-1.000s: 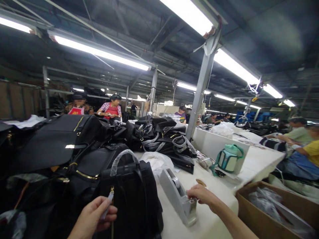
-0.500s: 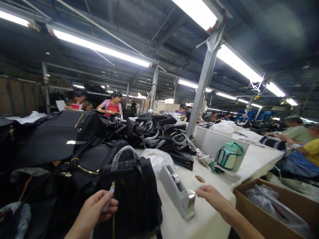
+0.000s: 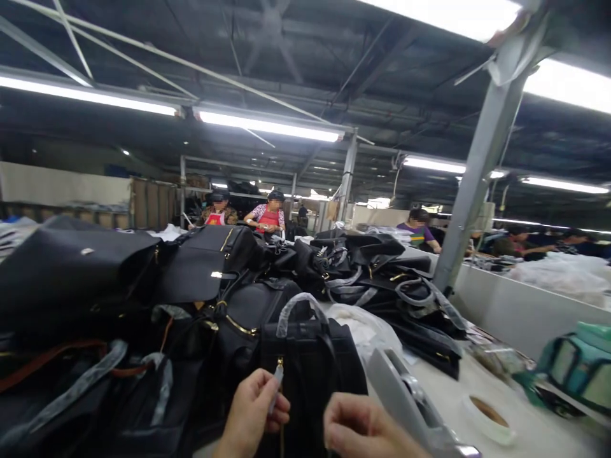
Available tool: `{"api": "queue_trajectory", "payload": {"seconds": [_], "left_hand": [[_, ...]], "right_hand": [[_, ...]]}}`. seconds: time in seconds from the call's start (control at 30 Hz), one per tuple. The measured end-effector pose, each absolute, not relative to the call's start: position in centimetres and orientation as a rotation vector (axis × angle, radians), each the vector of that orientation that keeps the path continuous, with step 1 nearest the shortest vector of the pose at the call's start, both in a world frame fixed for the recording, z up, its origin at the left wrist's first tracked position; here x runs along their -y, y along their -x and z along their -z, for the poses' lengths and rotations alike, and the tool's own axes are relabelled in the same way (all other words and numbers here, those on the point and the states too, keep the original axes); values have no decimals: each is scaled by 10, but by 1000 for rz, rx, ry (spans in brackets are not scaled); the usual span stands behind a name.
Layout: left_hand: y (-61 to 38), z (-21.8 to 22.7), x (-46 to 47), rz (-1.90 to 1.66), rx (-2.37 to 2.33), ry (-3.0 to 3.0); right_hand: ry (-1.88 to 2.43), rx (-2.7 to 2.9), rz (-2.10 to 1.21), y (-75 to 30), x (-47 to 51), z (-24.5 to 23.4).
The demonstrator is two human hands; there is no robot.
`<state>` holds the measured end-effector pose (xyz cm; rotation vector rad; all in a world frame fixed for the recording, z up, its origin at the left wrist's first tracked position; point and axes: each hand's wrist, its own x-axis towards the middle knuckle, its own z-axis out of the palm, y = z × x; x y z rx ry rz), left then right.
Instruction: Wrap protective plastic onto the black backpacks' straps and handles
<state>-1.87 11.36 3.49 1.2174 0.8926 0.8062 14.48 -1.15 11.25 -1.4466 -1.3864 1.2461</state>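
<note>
In front of me stands a black backpack (image 3: 346, 362) with clear plastic wrapped round its top handle (image 3: 298, 299). My left hand (image 3: 252, 407) pinches a zipper pull (image 3: 276, 385) covered in a pale wrap, hanging from the gold slider on the bag's front. Just to the right is my right hand (image 3: 363, 423), its fingers curled together and slightly blurred. Whatever it may hold is too small to make out. A grey tape dispenser (image 3: 398, 394) sits on the table right of the bag, partly behind my right hand.
Black bags (image 3: 200, 254) are heaped across the left and back. A roll of tape (image 3: 496, 429) lies on the white table (image 3: 539, 394) at right, near a green bag (image 3: 573, 366). A metal post (image 3: 477, 159) rises behind. Several people work farther off.
My right hand has left the tape dispenser and come over beside the left hand, in front of the backpack. My left hand keeps its pinch on the zipper pull. The view has turned left.
</note>
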Motion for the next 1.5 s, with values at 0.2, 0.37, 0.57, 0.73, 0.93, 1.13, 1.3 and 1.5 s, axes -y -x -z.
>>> {"api": "queue_trajectory", "payload": {"seconds": [0.2, 0.37, 0.57, 0.73, 0.93, 1.13, 1.3, 1.5], "left_hand": [[15, -22, -112, -881, -841, -1175], [15, -20, -110, -886, -796, -1165], [14, -17, -112, -867, -816, -1177], [12, -14, -114, -866, -804, -1168], [13, -18, -109, -914, -812, -1211], [17, -27, -100, -1113, -912, -1436], [20, -29, -100, -1100, -840, -1537], [16, -31, -97, -1156, -850, -1383]], "right_hand": [[1509, 1551, -777, -115, -71, -92], [1573, 1588, -755, -127, -83, -85], [1513, 1560, -1112, -123, -77, -103], [1655, 1672, -768, -128, -85, -91], [1788, 1655, -566, -126, -90, -81], [1833, 1621, -510, -123, -88, -82], [1815, 1581, -579, -124, -87, -82], [1748, 1532, -754, -126, -86, -79]]}}
